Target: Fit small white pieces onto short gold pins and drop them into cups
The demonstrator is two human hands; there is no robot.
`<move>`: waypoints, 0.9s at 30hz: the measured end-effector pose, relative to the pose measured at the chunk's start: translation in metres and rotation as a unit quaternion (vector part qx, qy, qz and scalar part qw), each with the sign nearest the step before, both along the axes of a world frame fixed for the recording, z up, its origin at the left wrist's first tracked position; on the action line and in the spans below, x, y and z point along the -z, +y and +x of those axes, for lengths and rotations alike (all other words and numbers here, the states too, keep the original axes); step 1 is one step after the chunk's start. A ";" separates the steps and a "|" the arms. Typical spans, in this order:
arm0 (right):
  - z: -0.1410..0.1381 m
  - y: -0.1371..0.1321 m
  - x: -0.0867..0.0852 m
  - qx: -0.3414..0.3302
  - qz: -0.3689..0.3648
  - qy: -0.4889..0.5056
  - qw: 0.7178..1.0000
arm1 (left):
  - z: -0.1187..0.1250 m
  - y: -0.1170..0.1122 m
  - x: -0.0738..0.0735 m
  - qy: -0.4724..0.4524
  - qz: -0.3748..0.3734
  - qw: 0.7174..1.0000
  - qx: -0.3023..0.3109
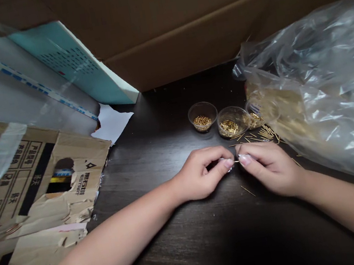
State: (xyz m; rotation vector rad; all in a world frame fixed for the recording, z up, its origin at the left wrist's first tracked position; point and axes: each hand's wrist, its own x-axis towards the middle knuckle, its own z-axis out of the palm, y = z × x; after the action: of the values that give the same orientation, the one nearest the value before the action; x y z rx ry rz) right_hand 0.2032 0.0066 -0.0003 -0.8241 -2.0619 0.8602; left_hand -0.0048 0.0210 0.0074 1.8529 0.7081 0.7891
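Observation:
My left hand (206, 170) and my right hand (270, 166) meet over the dark table, thumbs and forefingers pinched. Between their fingertips shows a thin brass-coloured pin (236, 162), gripped from both ends; most of it is hidden by the fingers. A bit of white material wraps some fingertips on each hand. Just beyond the hands stand a clear plastic cup (201, 106) and a second clear cup (237, 112), both holding small brass pieces. A third clear cup (256, 119) with similar pieces is at the right. Loose brass pins (267, 133) lie behind my right hand, and a single pin (248, 190) lies nearer me.
A large clear plastic bag (338, 95) with yellowish contents fills the right side. Behind rises a brown cardboard wall (178, 22). Torn printed cardboard boxes (43, 174) stand at the left, with a light-blue panel (76, 63) behind them. The dark table (169, 243) spreads beneath my arms.

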 end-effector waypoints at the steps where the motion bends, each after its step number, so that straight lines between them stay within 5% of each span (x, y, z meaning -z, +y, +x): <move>1: 0.000 0.000 0.000 -0.003 -0.010 0.004 1.000 | 0.000 0.000 0.000 -0.004 -0.010 1.000 0.005; 11: -0.001 0.002 -0.002 -0.015 -0.033 -0.009 0.999 | -0.001 -0.002 0.004 0.033 0.126 0.991 -0.013; 19: -0.002 -0.001 0.000 0.016 0.014 -0.037 0.999 | -0.002 -0.006 0.008 0.122 0.306 0.944 -0.035; 27: -0.002 -0.002 0.001 0.008 -0.007 -0.019 1.000 | -0.001 -0.009 0.009 0.099 0.243 0.964 -0.045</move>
State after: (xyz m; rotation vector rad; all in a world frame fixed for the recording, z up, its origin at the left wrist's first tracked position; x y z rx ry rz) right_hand 0.2008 0.0047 -0.0012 -0.8707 -2.0818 0.8576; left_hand -0.0053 0.0118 -0.0012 2.3818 0.7758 0.9028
